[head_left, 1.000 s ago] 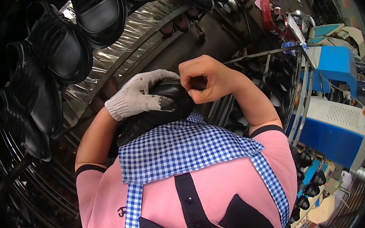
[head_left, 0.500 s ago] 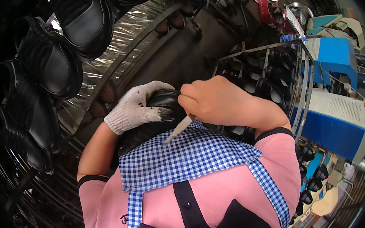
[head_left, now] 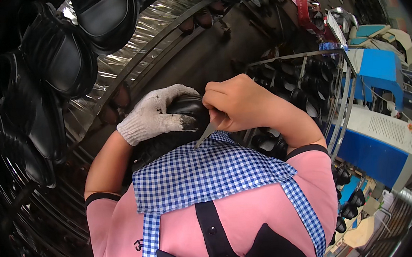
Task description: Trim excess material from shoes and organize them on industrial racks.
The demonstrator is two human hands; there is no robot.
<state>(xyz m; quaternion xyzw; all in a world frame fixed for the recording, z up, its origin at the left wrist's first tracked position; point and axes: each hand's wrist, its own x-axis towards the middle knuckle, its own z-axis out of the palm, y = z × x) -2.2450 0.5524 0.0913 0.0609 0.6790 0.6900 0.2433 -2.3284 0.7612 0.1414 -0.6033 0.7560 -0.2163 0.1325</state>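
Observation:
My left hand [head_left: 153,114], in a white knit glove with dark stains on the thumb, is wrapped round a black leather shoe [head_left: 188,106]. The shoe's smooth rounded end faces away from me, and the rest runs back under the glove toward my apron. Bare and bent at the fingers, my right hand [head_left: 235,102] is closed at the shoe's right side. A thin pale tapering piece [head_left: 206,134] sticks out below that hand, its point toward the apron. Whether it is a blade or a strip I cannot tell. The right fingertips are partly hidden against the shoe.
Large black shoes [head_left: 62,58] stand on a rack close at my left. Ahead, a metal rail [head_left: 137,75] borders clear plastic sheeting. To the right is a metal-framed rack [head_left: 302,55] of black shoes, with blue-and-white machines [head_left: 374,148] beyond it. A red box [head_left: 305,12] stands farther off.
My right hand has shifted slightly and turned, and the pale piece's point has moved right and up, with less of it showing. The gloved hand keeps its hold on the shoe.

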